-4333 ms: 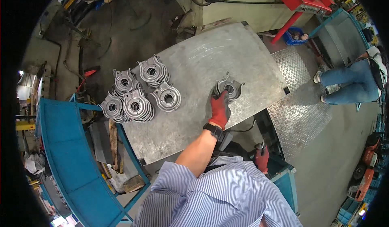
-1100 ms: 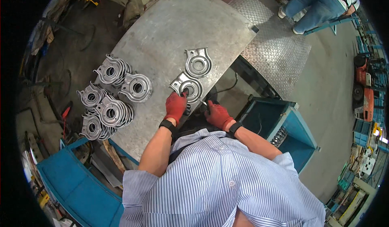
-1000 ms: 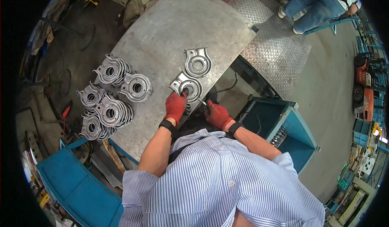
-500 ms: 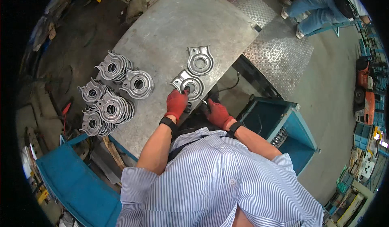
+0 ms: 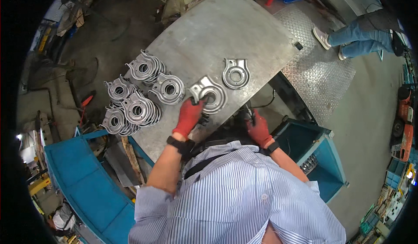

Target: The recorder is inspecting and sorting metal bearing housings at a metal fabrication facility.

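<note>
My left hand, in a red glove with dark fingertips, grips the lower left side of a round stamped metal bracket. The bracket has a large centre hole and a flanged tab; it is slightly blurred at the near edge of the table. My right hand, gloved alike, is off the table edge, closed on a slim pen-like tool whose exact kind I cannot make out. Farther off, a matching bracket lies flat by itself.
Several stacks of like brackets stand along the left edge of the metal table. A blue open-sided box with metal parts inside is at my right. A blue panel is at lower left. At upper right a person stands on tread plate.
My right hand with the slim tool has drawn away from the bracket to the right. My left hand has shifted its hold to the bracket's left side. The whole view has moved somewhat.
</note>
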Demonstrator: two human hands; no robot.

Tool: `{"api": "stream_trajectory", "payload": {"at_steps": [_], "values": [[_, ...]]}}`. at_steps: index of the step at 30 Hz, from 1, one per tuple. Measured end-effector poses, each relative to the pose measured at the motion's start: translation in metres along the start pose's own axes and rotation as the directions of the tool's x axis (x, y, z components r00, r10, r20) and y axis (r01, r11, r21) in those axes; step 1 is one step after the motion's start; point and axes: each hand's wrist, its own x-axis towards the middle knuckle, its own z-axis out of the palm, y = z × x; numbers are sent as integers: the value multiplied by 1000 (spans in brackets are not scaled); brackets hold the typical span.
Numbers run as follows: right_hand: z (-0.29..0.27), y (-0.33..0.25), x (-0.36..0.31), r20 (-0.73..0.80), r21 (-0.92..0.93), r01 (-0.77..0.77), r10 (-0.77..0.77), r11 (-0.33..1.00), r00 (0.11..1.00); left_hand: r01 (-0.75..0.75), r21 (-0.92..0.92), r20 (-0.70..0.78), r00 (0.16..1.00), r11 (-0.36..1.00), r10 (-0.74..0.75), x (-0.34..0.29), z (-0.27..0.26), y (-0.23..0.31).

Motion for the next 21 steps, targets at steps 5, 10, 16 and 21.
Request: {"api": "stream_trajectory", "payload": {"at_steps": [5,10,16,21], "values": [[-20,5,6,10,62,-26,25,998,1000,229,0,-203,953,973,-225,8,-85,-7],[-33,23,7,53,-4,-86,86,996,995,281,377,-398,910,882,-119,1,-124,33],[-45,32,10,31,36,-126,125,991,992,-90,350,-319,924,932,209,0,-58,63],[-66,36,13,85,51,-184,179,982,980,-137,463,1,988,876,154,48,48,105]]}}
